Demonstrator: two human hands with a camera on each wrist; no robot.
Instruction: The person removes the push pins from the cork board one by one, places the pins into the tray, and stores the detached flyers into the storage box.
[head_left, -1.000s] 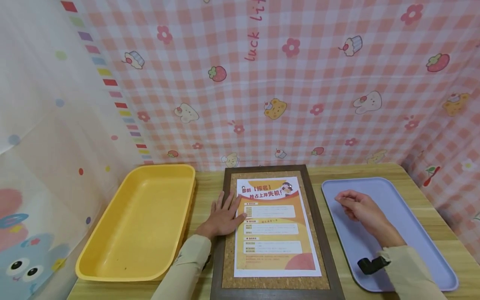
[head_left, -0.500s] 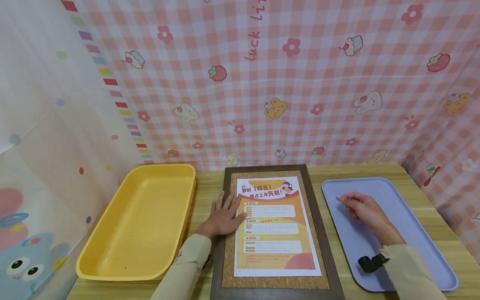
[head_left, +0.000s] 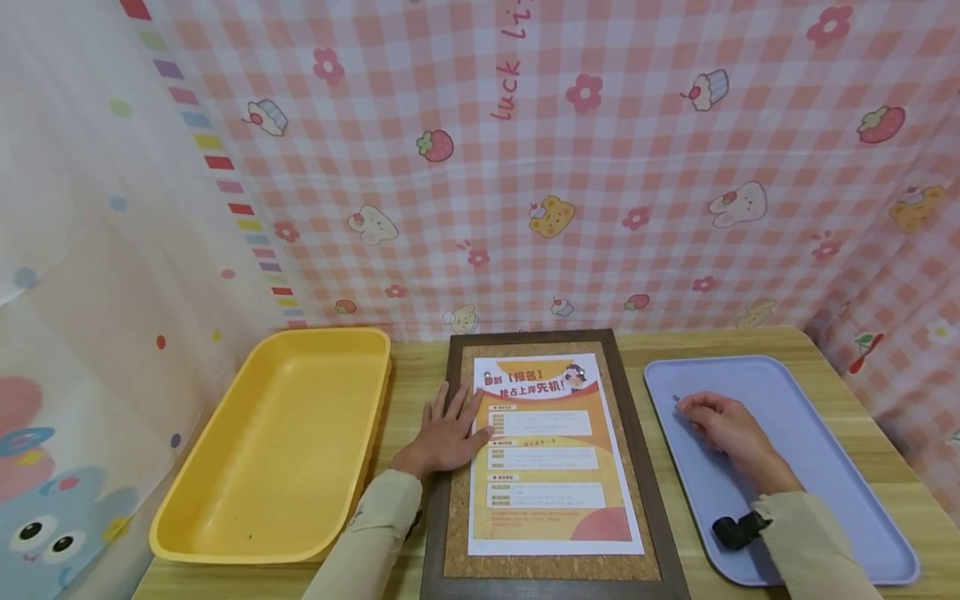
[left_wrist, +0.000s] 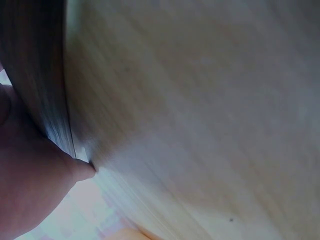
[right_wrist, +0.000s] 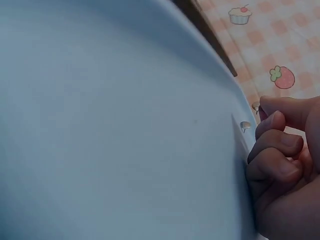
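Note:
My left hand [head_left: 442,437] lies with spread fingers over the left side of a cork board [head_left: 551,567] in a dark frame, its fingertips reaching onto an orange-and-white printed sheet [head_left: 555,521]. Small round tack heads show at the sheet's upper corners. Over the lilac tray [head_left: 780,417], my right hand [head_left: 731,429] has curled fingers. A small thumbtack [right_wrist: 256,106] shows at the tip of its thumb and forefinger, seemingly pinched there. Another thumbtack [right_wrist: 245,125] lies near the tray's edge, just ahead of the fingers. In the left wrist view, part of the left hand [left_wrist: 35,185] meets the dark frame.
A deep yellow tray [head_left: 384,367] stands at the left of the wooden table [head_left: 416,358]. Behind it all hangs a pink checked cloth [head_left: 480,200]. The lilac tray has a low raised rim and sits right of the board.
My right hand has drawn slightly right and toward me, uncovering a small thumbtack by its fingertips. The left hand and the sheet have stayed in place.

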